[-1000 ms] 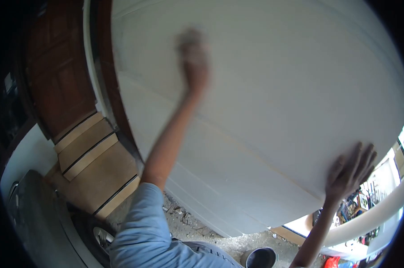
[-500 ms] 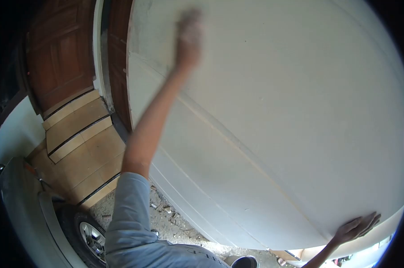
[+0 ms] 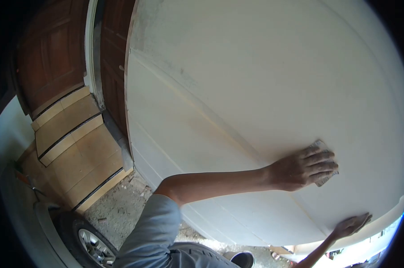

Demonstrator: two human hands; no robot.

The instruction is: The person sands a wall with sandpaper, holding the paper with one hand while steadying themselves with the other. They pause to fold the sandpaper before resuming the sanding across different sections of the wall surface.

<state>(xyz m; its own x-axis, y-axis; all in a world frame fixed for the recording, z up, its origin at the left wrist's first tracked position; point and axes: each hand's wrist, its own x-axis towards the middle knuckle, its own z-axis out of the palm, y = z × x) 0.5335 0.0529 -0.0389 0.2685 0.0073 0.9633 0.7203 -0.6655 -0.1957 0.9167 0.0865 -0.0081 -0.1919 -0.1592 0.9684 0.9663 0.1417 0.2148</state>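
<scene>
A large off-white panel (image 3: pixel 264 80) with raised lines running across it fills most of the head view. My left hand (image 3: pixel 302 169) presses a worn grey piece of sandpaper (image 3: pixel 319 144) against its lower right part. The fingers lie over the sheet, whose edges show above and below them. Dust whitens the knuckles. Farther down, near the panel's lower right edge, my right hand (image 3: pixel 351 225) rests on the surface with fingers stretched out, holding nothing. Dark smudges (image 3: pixel 181 71) mark the panel's upper left area.
Tiled steps (image 3: pixel 81 143) lead to brown wooden doors (image 3: pixel 52 53) on the left. A vehicle's wheel (image 3: pixel 94 245) stands at the lower left, beside rough ground (image 3: pixel 117 207) with debris. Below the panel is a dark round bucket (image 3: pixel 243 259).
My left hand has swept from the panel's upper left down to its lower right, and the sandpaper is now visible. My right hand stays near the same edge. The view has shifted slightly.
</scene>
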